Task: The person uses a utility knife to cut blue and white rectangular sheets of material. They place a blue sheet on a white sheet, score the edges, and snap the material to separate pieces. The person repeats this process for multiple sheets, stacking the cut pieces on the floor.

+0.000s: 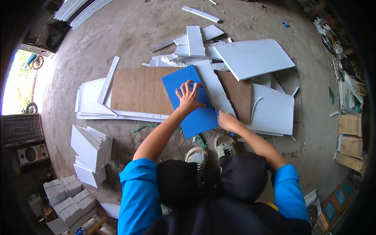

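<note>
A blue rectangular board (198,113) lies slantwise over a brown wooden board (141,90) and a white foam sheet (213,84) with a ragged right edge. My left hand (190,98) presses on the blue board with its fingers spread and bent. Beside that board's lower right edge, my right hand (229,120) is closed around a slim blue tool, which looks like a utility knife (232,134). Its blue ends show on both sides of the fist; I cannot make out the blade. Larger white foam sheets (272,109) lie beneath the brown board.
White offcuts (196,41) and a thick white panel (254,58) lie beyond the boards. Stacked white pieces (88,150) stand at left, with bundled white blocks (70,201) nearer. Cardboard boxes (349,137) line the right side. My shoes (225,145) are close to the boards.
</note>
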The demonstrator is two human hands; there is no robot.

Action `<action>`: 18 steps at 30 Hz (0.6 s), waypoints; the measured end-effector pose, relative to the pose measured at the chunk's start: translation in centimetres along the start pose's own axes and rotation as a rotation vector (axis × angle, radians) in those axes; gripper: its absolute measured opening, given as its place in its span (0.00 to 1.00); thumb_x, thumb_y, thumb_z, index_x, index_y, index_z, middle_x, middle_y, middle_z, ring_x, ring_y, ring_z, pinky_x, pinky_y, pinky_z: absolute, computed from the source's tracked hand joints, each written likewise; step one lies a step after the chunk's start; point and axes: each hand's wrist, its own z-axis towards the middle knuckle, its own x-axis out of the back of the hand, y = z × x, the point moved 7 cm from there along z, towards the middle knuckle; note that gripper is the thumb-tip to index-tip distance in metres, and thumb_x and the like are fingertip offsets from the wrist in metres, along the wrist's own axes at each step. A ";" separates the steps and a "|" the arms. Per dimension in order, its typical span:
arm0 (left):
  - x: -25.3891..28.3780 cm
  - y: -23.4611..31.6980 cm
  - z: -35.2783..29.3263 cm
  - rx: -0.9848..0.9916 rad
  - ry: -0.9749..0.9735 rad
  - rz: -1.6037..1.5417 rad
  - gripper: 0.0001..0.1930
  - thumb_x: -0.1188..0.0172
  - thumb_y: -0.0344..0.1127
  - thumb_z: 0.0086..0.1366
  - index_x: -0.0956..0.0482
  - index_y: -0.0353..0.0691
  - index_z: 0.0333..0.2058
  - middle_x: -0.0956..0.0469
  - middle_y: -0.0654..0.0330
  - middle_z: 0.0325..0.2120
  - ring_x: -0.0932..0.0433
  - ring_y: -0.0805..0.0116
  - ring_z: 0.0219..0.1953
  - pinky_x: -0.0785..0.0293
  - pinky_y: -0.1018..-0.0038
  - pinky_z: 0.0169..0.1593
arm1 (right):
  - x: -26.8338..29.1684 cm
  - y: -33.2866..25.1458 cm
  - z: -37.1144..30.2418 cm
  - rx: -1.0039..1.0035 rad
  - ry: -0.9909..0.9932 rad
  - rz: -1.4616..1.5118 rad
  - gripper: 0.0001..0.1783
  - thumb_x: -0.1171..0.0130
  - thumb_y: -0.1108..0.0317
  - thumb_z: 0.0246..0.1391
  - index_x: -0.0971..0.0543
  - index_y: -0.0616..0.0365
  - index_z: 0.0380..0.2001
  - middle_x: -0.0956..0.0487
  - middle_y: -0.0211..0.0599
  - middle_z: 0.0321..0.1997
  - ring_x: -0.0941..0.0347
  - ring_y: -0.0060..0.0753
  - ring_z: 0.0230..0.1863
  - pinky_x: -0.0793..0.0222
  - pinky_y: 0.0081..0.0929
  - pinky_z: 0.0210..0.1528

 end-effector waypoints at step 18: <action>-2.3 4.3 -8.3 -0.372 0.184 0.187 0.52 0.31 0.52 0.33 0.45 0.30 0.54 0.43 0.47 0.49 0.52 0.47 0.60 0.50 0.48 0.57 | 0.5 -1.5 0.3 0.018 0.052 0.061 0.15 0.63 0.71 0.51 0.35 0.75 0.37 0.26 0.66 0.28 0.25 0.54 0.24 0.28 0.43 0.32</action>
